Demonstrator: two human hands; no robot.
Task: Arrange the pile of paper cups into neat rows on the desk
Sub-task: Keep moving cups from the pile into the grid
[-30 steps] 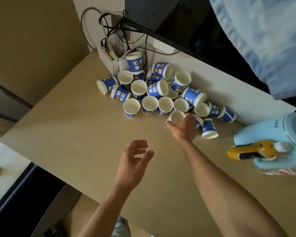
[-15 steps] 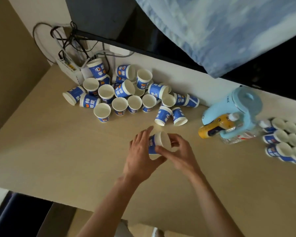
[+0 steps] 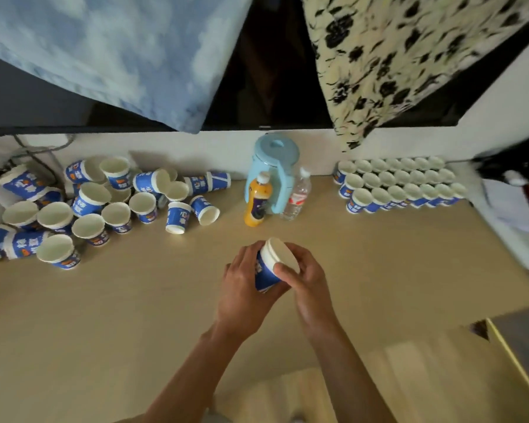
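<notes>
Between left hand [image 3: 242, 288] and right hand [image 3: 306, 279], one paper cup [image 3: 268, 268] is mid-carry.
Both hands clasp it, tilted; next it likely needs setting upright in the rows [image 3: 400, 184] far beyond the right hand.

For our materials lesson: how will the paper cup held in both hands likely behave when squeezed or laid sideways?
The paper cup looks thin and empty: probably light, easily dented by the left hand or right hand. Round and tapered, it would likely roll in an arc.
</notes>
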